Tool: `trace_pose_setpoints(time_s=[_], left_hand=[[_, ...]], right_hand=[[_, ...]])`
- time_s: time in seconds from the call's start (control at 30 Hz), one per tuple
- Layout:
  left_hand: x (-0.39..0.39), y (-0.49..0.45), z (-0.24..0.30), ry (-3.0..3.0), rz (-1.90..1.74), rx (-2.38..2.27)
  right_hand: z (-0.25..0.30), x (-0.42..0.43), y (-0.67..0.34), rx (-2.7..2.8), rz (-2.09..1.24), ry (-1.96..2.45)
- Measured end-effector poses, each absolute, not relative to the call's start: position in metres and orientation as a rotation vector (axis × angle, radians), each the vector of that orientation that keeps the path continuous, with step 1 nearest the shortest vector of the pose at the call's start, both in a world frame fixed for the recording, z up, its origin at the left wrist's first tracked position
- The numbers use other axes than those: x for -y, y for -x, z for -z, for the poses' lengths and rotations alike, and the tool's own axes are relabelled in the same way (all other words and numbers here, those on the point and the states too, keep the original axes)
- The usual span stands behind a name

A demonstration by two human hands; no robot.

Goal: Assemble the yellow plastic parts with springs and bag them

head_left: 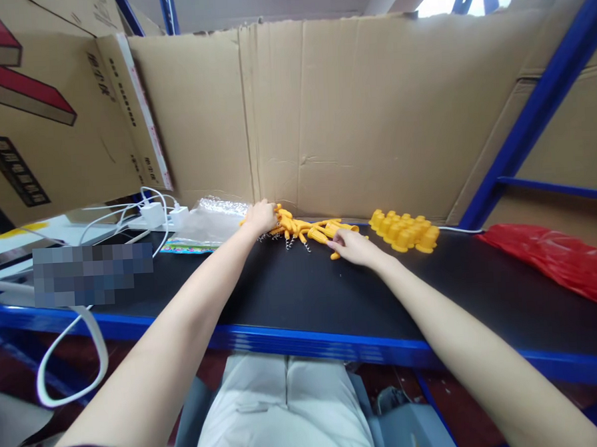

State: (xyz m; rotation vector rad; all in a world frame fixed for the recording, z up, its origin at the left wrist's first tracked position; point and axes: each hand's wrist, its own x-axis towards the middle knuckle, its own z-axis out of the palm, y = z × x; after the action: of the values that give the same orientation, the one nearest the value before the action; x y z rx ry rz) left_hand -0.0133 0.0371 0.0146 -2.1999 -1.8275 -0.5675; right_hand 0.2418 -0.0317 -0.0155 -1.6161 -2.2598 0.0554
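Note:
A loose heap of yellow finger-like plastic pieces [299, 227] lies near the back of the black tabletop, with small curly metal springs [288, 244] along its front. My left hand [262, 217] is on the heap's left end, its fingers bent down among the pieces; what they grip is hidden. At the right end, my right hand [354, 246] has its thumb and fingers closed at a yellow cup-shaped piece [346, 227]. Beyond it stand rows of several yellow cup-like bases [406, 230].
Clear plastic bags [203, 223] lie left of the heap. White chargers [152, 214] and cables are farther left. A red plastic bag [555, 257] is at right. Cardboard [347, 114] walls the back, and a blue rail [314, 339] edges the front.

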Motion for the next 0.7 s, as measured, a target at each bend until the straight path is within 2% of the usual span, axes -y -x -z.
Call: trace_pose_setpoints(time_s=[0.13, 0.3, 0.43, 0.53, 0.7], left_hand=[[-0.019, 0.0, -0.024, 2.253, 0.742, 1.756], [0.01, -0.031, -0.036, 2.488, 1.297, 1.728], [0.029, -0.044, -0.024, 2.334, 1.65, 1.684], [0.037, -0.042, -0.008, 2.476, 1.454, 1.581], [0.046, -0.042, 0.003, 2.772, 1.046, 1.358]], right_hand=[[0.014, 0.035, -0.237, 2.223, -0.017, 1.771], [0.011, 0.04, -0.23, 2.254, -0.036, 1.793], [0.006, 0.041, -0.229, 2.052, -0.051, 1.686], [0.002, 0.039, -0.231, 1.808, -0.176, 1.513], [-0.001, 0.041, -0.226, 1.583, -0.682, 1.161]])
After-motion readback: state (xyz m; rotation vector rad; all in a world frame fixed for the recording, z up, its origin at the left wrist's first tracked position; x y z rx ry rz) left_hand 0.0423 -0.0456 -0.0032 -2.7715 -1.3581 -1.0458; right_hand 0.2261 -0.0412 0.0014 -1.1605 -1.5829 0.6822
